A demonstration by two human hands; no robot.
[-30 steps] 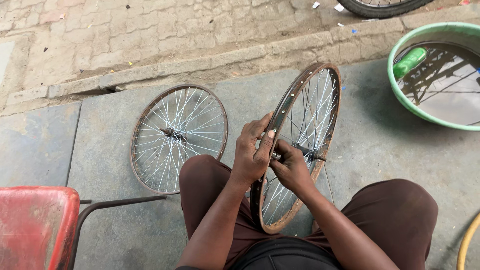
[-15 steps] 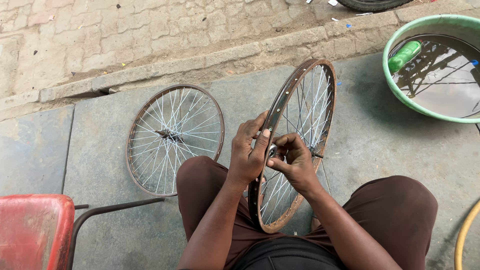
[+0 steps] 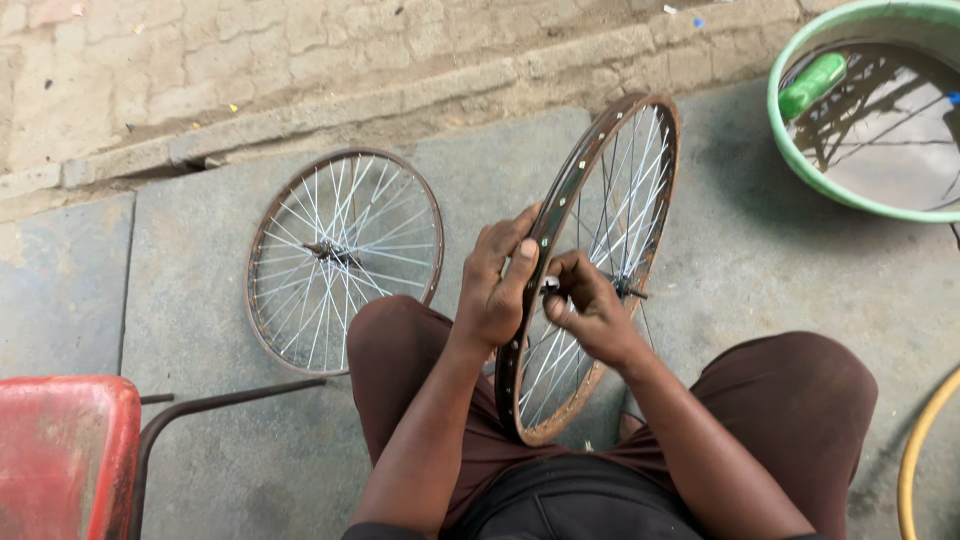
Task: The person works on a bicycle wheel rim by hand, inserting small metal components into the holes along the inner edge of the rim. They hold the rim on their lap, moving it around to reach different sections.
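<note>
I hold the upright wheel [image 3: 590, 270] edge-on, running near to far; left hand [image 3: 497, 285] clasps its rim, right hand [image 3: 588, 310] pinches a spoke.

The upright rim [image 3: 600, 190] is rusty brown with silver spokes; the flat wheel [image 3: 343, 258] to its left matches, brown rim, bright silver spokes. Far right, the basin [image 3: 790, 150] is pale green, holding grey water and a green bottle [image 3: 812, 84]. Near left, the seat [image 3: 62, 450] is worn red. Trousers [image 3: 800, 400] are dark maroon; paving [image 3: 200, 320] is grey.
</note>
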